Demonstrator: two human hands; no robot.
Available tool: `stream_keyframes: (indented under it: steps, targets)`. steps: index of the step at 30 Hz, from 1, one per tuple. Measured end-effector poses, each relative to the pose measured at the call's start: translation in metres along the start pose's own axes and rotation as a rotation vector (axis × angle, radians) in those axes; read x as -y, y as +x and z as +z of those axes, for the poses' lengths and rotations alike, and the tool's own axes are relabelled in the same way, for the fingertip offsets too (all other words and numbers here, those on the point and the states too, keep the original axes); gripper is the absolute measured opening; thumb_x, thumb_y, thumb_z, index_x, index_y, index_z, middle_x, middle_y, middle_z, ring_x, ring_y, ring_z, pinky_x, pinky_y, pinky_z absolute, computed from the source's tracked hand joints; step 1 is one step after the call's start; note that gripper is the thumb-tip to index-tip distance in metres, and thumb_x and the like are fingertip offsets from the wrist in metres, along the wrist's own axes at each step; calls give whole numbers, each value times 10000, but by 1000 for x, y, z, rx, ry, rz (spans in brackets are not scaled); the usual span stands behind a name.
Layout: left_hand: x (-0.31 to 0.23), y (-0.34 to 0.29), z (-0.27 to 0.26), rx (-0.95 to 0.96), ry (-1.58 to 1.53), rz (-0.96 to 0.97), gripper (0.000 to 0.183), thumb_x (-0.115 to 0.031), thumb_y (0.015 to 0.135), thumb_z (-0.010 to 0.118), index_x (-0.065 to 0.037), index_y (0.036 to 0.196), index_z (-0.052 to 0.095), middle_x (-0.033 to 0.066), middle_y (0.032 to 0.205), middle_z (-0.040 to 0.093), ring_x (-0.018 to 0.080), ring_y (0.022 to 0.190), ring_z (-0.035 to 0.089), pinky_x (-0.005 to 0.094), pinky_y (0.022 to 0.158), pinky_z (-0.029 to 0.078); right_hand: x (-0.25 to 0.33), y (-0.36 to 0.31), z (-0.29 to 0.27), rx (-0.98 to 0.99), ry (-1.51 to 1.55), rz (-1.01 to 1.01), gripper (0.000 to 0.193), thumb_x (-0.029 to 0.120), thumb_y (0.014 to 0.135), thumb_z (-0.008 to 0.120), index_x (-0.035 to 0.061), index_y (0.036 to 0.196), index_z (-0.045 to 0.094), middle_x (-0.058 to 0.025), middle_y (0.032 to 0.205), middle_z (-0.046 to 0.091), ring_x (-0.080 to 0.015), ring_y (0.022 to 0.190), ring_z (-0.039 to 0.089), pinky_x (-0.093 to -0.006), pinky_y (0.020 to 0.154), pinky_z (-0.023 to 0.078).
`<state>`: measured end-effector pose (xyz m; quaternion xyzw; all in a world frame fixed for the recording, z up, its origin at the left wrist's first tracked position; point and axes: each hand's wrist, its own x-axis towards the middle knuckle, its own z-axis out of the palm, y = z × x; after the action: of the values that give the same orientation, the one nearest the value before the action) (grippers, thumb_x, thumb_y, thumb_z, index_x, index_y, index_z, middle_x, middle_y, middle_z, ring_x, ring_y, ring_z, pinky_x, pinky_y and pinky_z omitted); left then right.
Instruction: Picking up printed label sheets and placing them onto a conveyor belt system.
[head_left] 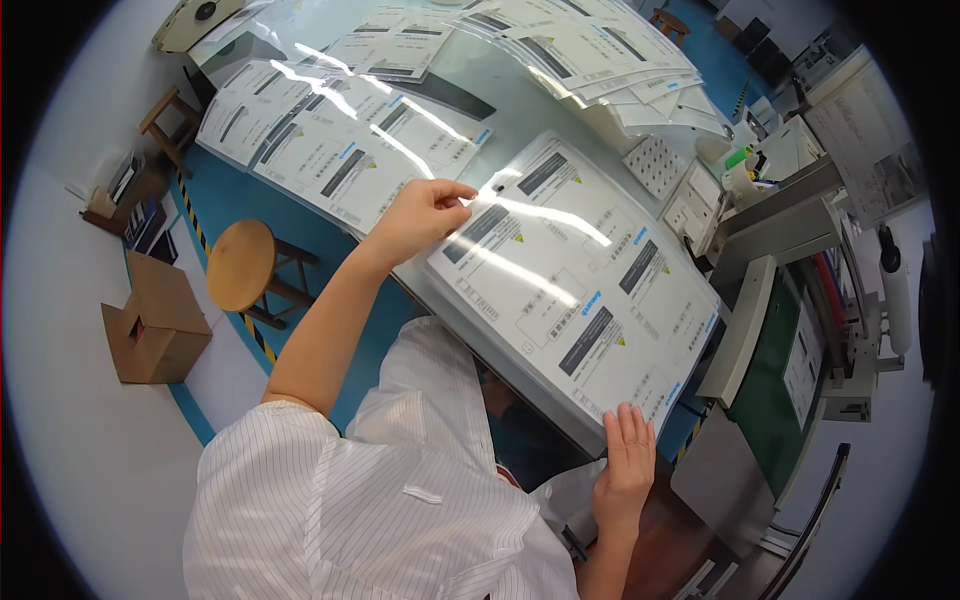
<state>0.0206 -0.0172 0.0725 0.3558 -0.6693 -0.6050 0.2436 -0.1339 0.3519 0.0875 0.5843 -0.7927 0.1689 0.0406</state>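
Note:
Before me lies a stack of clear printed plastic sheets [560,270], with repeated dark label blocks and small yellow triangles, tilted on the table. My left hand [425,215] is at the stack's left edge, thumb and forefinger pinched together. Whether a sheet's edge is between those fingertips is too fine to make out. At the near right corner, my right hand [626,460] has its fingers stretched out flat, their tips resting on the sheets' edge. Glare streaks cross the top sheet.
More printed sheets [345,150] lie to the left, and a thick pile [590,50] stands at the back. A machine with a green bed [775,385] is at the right. Left on the floor are a round wooden stool [241,266] and an opened cardboard box [165,325].

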Motion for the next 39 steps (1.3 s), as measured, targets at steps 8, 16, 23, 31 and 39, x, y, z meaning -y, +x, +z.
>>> stream_keyframes:
  steps: [8,16,23,31,39]
  targets:
    - [10,-2,10,-172,371,142,305,-67,818,617,14,1108,665,6,760,553,87,683,491,236,655,435,0,3,6,112,49,93,595,-129,737,410,9,1304,527,-175,1405,476,-335,1358,386,-489,1143,221]
    - [29,3,7,-168,506,271,310,-102,801,651,-47,1106,670,74,927,604,149,727,523,284,693,470,-23,-2,4,-16,157,239,526,-78,800,404,-13,1310,514,-181,1398,483,-328,1332,419,-462,1118,271]
    - [36,13,12,-134,458,258,329,-139,926,550,0,1221,598,130,1149,623,201,1002,598,295,847,484,-58,-12,35,-386,1098,895,512,227,1038,369,-70,1448,291,-167,1474,378,-212,1348,378,-305,1110,275]
    - [45,16,27,-121,445,200,401,-207,980,500,37,1296,534,139,1122,644,158,981,596,269,880,455,-48,-8,34,-359,1288,870,553,255,1038,366,-71,1465,239,-154,1486,360,-201,1363,350,-302,1109,272]
    - [56,15,19,-129,401,228,397,-196,989,487,30,1314,520,130,1147,630,147,989,587,257,882,448,-188,-55,23,-390,122,816,558,269,991,471,-26,1442,329,-253,1487,322,-334,1403,296,-381,1138,229]
